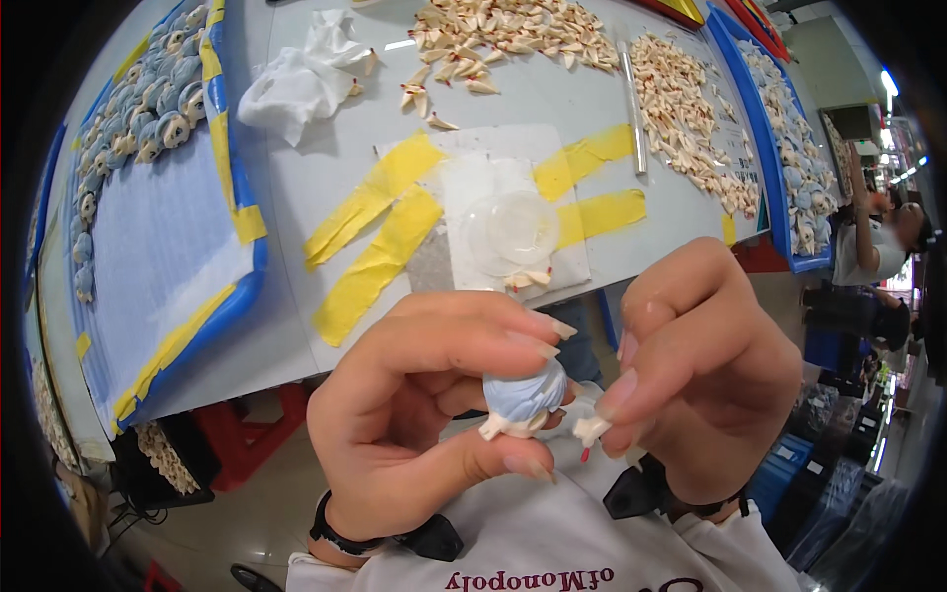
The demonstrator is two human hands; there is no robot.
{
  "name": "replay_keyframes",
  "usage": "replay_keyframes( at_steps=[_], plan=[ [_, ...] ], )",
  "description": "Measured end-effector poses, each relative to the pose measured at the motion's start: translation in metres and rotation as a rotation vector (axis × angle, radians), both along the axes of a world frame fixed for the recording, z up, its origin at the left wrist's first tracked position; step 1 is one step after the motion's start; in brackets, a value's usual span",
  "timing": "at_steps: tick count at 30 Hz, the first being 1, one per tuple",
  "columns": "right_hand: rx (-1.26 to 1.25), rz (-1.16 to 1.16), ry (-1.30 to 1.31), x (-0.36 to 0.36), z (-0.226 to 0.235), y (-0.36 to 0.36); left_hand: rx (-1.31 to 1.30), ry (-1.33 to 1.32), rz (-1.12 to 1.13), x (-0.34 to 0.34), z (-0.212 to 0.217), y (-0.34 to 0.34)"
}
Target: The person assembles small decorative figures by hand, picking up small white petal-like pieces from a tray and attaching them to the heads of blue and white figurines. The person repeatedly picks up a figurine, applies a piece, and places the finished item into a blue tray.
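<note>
My left hand (400,380) is closed around a small doll-figure head (525,397) with light-blue sculpted hair and a cream lower part. Thumb and fingertips pinch it from below and above. Close by on its right, my right hand (705,360) pinches a small cream-coloured piece (590,430) with a red tip pointing down. A narrow gap separates the piece from the head. Both hands are in front of the table's near edge. Just beyond them, a round translucent dish (515,229) sits on a white sheet, with a few cream pieces (529,279) beside it.
Yellow tape strips (377,264) stick to the table (286,326). At left, a blue tray (249,281) holds many blue-haired heads; another blue tray (779,148) is at right. Cream pieces (513,35) lie heaped behind, near a crumpled tissue (306,84) and a metal rod (633,109). Another person (873,242) is far right.
</note>
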State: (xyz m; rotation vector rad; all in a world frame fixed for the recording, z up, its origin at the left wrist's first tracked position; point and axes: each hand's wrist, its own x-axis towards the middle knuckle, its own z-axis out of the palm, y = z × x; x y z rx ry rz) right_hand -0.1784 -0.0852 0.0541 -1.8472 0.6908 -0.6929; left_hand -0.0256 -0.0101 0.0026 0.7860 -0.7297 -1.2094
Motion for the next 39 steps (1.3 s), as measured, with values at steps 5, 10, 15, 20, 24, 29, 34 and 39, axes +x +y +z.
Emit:
replay_keyframes(
  at_steps=[5,10,15,20,24,29,34,39],
  plan=[
    [-0.024,-0.005,0.002,-0.003,-0.003,0.005,-0.071,-0.082,-0.007,-0.004,-0.005,0.002],
    [-0.339,-0.064,-0.002,0.0,-0.004,0.005,-0.148,-0.404,0.008,0.002,-0.006,0.007],
    [-0.5,-0.039,-0.013,-0.001,-0.008,0.0,-0.224,-0.525,0.13,-0.005,-0.005,0.003],
    [-0.474,-0.023,0.017,-0.002,-0.004,-0.008,-0.171,-0.517,0.121,-0.004,0.0,-0.001],
    [-0.424,-0.148,0.072,-0.015,0.024,-0.034,-0.08,-0.334,0.175,-0.002,0.003,0.0],
    [-0.561,-0.039,0.512,-0.008,0.023,-0.125,-0.076,-0.322,0.152,0.015,-0.002,0.007],
    [-0.663,0.095,0.606,0.03,0.004,-0.16,-0.129,-0.338,0.083,0.019,0.004,0.002],
    [-0.779,0.176,0.671,0.038,-0.007,-0.17,-0.127,-0.332,0.09,0.024,0.004,0.007]
  ],
)
